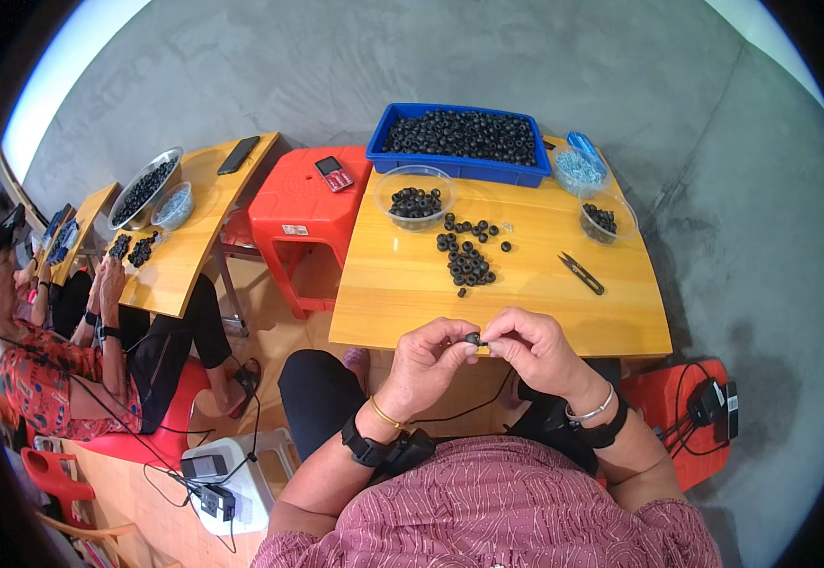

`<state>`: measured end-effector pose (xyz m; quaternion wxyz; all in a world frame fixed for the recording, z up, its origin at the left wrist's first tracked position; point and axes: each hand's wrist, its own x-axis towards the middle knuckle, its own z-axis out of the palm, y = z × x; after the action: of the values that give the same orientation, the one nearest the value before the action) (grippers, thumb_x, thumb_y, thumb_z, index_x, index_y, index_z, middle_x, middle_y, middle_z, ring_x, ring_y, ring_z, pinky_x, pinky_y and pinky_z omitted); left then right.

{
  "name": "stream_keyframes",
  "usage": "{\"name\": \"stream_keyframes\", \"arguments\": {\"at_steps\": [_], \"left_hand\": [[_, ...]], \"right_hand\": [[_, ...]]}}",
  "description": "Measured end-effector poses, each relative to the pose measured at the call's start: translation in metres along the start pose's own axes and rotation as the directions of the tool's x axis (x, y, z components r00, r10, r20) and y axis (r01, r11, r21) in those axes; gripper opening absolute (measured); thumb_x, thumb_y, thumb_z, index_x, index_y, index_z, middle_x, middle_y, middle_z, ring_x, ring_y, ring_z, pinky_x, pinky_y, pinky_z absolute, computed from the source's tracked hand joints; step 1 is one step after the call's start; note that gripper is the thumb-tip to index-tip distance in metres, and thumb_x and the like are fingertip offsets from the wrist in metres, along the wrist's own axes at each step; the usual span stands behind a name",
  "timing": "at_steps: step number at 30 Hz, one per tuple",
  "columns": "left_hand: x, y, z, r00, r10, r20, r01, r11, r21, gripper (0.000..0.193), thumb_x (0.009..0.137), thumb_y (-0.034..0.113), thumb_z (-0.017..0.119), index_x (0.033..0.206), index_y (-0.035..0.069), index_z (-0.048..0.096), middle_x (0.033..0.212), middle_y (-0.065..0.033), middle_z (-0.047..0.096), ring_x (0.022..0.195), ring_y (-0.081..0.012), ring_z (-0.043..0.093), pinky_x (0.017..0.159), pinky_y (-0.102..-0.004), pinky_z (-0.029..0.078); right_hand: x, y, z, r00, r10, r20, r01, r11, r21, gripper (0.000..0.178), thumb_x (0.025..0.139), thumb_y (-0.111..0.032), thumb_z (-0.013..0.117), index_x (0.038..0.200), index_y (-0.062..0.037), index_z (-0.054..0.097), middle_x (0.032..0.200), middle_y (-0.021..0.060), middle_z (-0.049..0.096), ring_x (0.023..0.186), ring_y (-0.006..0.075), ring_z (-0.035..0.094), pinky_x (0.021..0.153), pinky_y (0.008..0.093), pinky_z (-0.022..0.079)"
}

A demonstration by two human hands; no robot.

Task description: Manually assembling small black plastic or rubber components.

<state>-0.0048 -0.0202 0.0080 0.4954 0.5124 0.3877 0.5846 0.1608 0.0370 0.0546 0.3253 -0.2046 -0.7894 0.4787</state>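
Observation:
My left hand and my right hand meet at the near edge of a small wooden table. Between their fingertips they pinch one small black ring. A loose heap of the same black rings lies on the table just beyond my hands. A clear bowl with more rings stands behind the heap. At the table's far edge sits a blue tray full of black rings.
Black snips lie on the right of the table, near a clear bowl of rings and a tub of pale blue bits. A red stool carries a phone. At the left a person works at another wooden table.

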Motion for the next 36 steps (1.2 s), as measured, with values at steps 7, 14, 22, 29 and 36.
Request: {"name": "stream_keyframes", "arguments": {"at_steps": [7, 14, 22, 29, 36], "left_hand": [[-0.002, 0.010, 0.006, 0.998, 0.069, 0.010, -0.069, 0.993, 0.095, 0.016, 0.080, -0.003, 0.054, 0.096, -0.001, 0.056, 0.086, -0.0060, 0.058, 0.075, -0.0120, 0.058, 0.070, -0.0232, 0.048], [-0.002, 0.010, 0.006, 1.000, 0.015, 0.025, -0.013, 0.998, -0.061, 0.014, 0.082, 0.001, 0.054, 0.096, -0.002, 0.055, 0.086, -0.0061, 0.059, 0.077, -0.0122, 0.058, 0.070, -0.0236, 0.048], [-0.001, 0.009, 0.006, 0.998, 0.041, 0.054, -0.040, 0.999, -0.007, 0.015, 0.082, 0.000, 0.053, 0.096, -0.002, 0.054, 0.086, -0.0064, 0.059, 0.078, -0.0121, 0.058, 0.071, -0.0235, 0.048], [-0.001, 0.007, 0.006, 0.999, 0.051, 0.015, -0.052, 0.997, 0.060, 0.015, 0.081, -0.003, 0.053, 0.096, -0.002, 0.055, 0.087, -0.0059, 0.058, 0.078, -0.0113, 0.057, 0.072, -0.0234, 0.048], [0.001, 0.012, 0.008, 0.998, 0.037, 0.050, -0.037, 0.999, -0.010, 0.014, 0.082, -0.002, 0.053, 0.095, -0.002, 0.055, 0.085, -0.0071, 0.059, 0.076, -0.0123, 0.058, 0.071, -0.0234, 0.048]], "right_hand": [[-0.003, 0.000, -0.001, 0.995, 0.096, -0.009, -0.091, 0.963, 0.254, 0.005, 0.083, 0.000, 0.050, 0.087, -0.0003, 0.052, 0.074, 0.0034, 0.056, 0.068, 0.0084, 0.055, 0.062, 0.0207, 0.046], [-0.008, 0.007, -0.002, 0.991, 0.135, -0.023, -0.108, 0.873, 0.476, 0.004, 0.083, -0.002, 0.051, 0.087, -0.0014, 0.052, 0.076, 0.0026, 0.056, 0.068, 0.0080, 0.055, 0.063, 0.0209, 0.046], [-0.006, 0.007, 0.000, 0.992, 0.125, -0.032, -0.101, 0.910, 0.401, 0.003, 0.083, -0.002, 0.052, 0.086, -0.0015, 0.052, 0.076, 0.0022, 0.056, 0.068, 0.0075, 0.055, 0.063, 0.0205, 0.046], [-0.007, 0.006, 0.000, 0.993, 0.111, -0.026, -0.094, 0.925, 0.369, 0.003, 0.084, -0.002, 0.051, 0.087, -0.0017, 0.052, 0.078, 0.0031, 0.057, 0.068, 0.0076, 0.055, 0.063, 0.0206, 0.045], [-0.006, 0.013, 0.001, 0.986, 0.164, 0.015, -0.149, 0.845, 0.514, 0.004, 0.083, -0.001, 0.050, 0.087, -0.0006, 0.051, 0.079, 0.0062, 0.058, 0.069, 0.0105, 0.056, 0.064, 0.0229, 0.047]]}}
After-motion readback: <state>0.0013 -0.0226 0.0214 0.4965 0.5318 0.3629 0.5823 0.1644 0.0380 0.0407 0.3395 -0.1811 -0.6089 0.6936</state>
